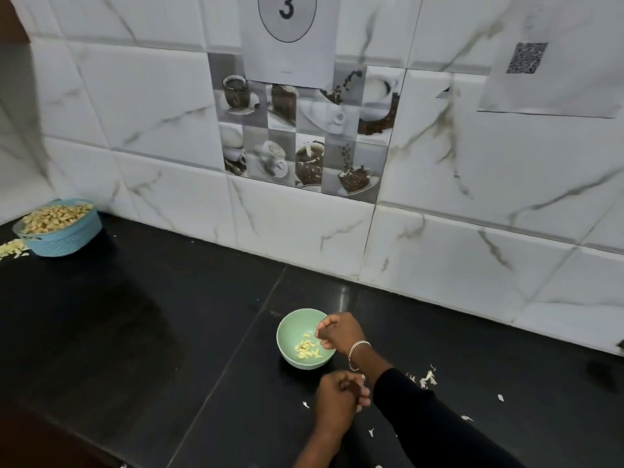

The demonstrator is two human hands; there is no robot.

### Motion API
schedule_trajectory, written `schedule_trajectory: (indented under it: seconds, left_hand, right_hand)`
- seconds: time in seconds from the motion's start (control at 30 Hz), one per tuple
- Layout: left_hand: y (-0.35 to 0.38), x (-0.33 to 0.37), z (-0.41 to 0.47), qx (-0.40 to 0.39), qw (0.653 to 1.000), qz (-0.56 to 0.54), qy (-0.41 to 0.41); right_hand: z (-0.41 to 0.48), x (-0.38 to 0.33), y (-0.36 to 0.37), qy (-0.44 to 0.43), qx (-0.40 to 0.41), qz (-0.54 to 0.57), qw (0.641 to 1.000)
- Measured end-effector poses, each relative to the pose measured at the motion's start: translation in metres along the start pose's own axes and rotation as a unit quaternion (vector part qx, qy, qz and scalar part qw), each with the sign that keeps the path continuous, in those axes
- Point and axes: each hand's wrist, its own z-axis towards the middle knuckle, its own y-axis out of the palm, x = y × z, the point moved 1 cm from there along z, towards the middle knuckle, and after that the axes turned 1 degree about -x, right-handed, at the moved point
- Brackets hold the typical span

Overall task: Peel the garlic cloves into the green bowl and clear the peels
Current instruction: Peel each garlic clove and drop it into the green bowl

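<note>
The green bowl (291, 332) was seen standing on the black counter (135, 332), near the tiled wall (472, 231), with a small heap of peeled garlic cloves (308, 350) lying at its bottom. The right hand (341, 332), with a bracelet (356, 351) worn at the wrist, was held over the bowl's right rim, its fingers bunched and pointed downward; whether anything was pinched between them could not be told. The left hand (337, 400) was held just in front of the bowl, its fingers curled inward toward the palm, and whether a clove or peel was enclosed could not be told either. Scattered white peels (427, 378) were strewn on the counter to the right of the arms. Well apart, in the far left corner, a blue basket (64, 241) heaped with pale cloves (55, 216) was set, with more peels beside it.
</note>
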Motion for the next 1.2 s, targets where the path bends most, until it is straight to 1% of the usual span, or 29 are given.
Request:
schedule_trajectory:
  seconds: [0.1,0.3,0.53,0.63,0.7,0.77,0.83,0.9,0.97,1.03,1.1,1.2]
  left_hand:
    - [-0.002,0.005,0.001,-0.002,1.000,-0.001,0.009]
    - [-0.003,-0.001,0.006,0.011,1.000,-0.021,-0.003]
    - [0.004,0.001,0.003,0.008,1.000,-0.020,-0.002]
    - [0.007,0.000,0.003,0.006,1.000,-0.007,0.002]
    - [0.011,-0.002,0.004,0.010,1.000,-0.001,-0.002]
    - [0.015,-0.006,0.005,0.020,1.000,0.006,-0.009]
    - [0.027,-0.010,0.004,0.025,0.999,0.018,-0.009]
    - [0.042,-0.014,0.002,0.028,0.999,0.043,-0.004]
    - [0.057,-0.018,0.002,0.025,0.997,0.070,0.002]
    - [0.076,-0.020,0.001,0.001,0.996,0.089,0.010]
    - [0.095,-0.023,0.001,-0.030,0.993,0.110,0.016]
    - [0.115,-0.027,-0.002,-0.055,0.989,0.133,0.029]
  right_hand:
    - [0.008,-0.002,0.005,0.013,-0.004,-0.015,1.000]
    - [0.013,-0.004,0.004,0.034,-0.019,0.010,0.999]
    - [0.002,-0.010,-0.016,0.004,-0.017,0.026,1.000]
    - [-0.016,-0.006,-0.038,-0.012,-0.019,0.025,0.999]
    - [-0.035,0.007,-0.061,-0.027,-0.017,0.003,0.999]
    - [-0.057,0.025,-0.087,-0.040,0.003,-0.032,0.999]
    - [-0.087,0.046,-0.117,-0.040,0.060,-0.079,0.994]
    - [-0.112,0.069,-0.141,-0.040,0.117,-0.154,0.980]
    - [-0.129,0.090,-0.158,-0.015,0.144,-0.193,0.971]
    - [-0.142,0.108,-0.172,0.009,0.156,-0.196,0.968]
    - [-0.155,0.123,-0.184,0.025,0.148,-0.200,0.968]
    - [-0.174,0.139,-0.192,0.046,0.157,-0.138,0.977]
